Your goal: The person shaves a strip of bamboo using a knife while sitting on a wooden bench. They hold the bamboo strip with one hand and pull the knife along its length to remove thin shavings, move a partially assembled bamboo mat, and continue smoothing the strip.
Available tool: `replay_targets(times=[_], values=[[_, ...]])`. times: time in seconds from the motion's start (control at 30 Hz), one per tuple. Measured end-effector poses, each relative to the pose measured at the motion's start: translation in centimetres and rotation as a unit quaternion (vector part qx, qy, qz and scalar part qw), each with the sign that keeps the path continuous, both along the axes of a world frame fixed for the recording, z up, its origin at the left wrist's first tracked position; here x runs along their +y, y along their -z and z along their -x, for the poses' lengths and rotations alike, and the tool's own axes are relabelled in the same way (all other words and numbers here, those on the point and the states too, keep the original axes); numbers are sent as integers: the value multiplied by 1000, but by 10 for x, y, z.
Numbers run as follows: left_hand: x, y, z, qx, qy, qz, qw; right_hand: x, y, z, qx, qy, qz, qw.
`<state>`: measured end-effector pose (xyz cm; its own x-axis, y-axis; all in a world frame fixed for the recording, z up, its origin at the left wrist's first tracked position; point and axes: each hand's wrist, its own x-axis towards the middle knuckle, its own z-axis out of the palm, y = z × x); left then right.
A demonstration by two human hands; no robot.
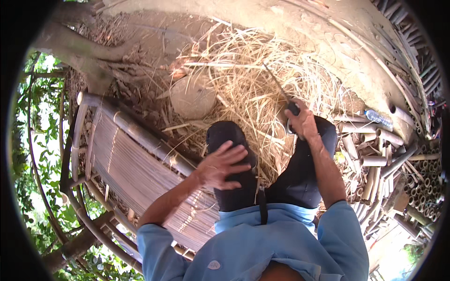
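Note:
My right hand (303,122) is closed round the black looped handle of what looks like a hand saw (278,84), just above my right knee. Its long, thin dark blade is seen nearly edge-on and points forward and left over a heap of pale shavings (248,79). Fingers spread, my left hand (224,165) is over my left thigh and holds nothing; slight motion blur softens it. Between and beyond my knees lie more loose strips. A round, pale wooden block (193,97) stands on the ground ahead of my left knee.
A slatted bamboo bench (140,154) runs along my left side. Cut bamboo pieces (375,160) and a clear plastic bottle (378,118) lie at the right, with stacked bamboo tubes (424,180) farther right. A tree trunk (93,70) rises at the far left.

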<state>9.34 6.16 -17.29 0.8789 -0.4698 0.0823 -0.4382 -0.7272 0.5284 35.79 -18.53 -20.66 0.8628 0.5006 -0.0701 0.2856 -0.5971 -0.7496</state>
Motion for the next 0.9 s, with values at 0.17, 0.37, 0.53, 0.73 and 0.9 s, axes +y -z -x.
replay_targets(times=[0.17,0.37,0.53,0.73,0.9], values=[[97,86,-4,-38,-644,99,757,7,23,7,-64,-61,7,996],[-5,23,7,52,-525,226,819,-22,33,-2,-10,-116,64,991],[15,72,71,-25,-591,66,804,28,32,8,334,-138,80,929],[9,125,128,-84,-500,-92,857,109,114,45,342,-226,84,908],[0,126,120,-73,-564,-4,822,81,169,-24,37,-225,181,957]])
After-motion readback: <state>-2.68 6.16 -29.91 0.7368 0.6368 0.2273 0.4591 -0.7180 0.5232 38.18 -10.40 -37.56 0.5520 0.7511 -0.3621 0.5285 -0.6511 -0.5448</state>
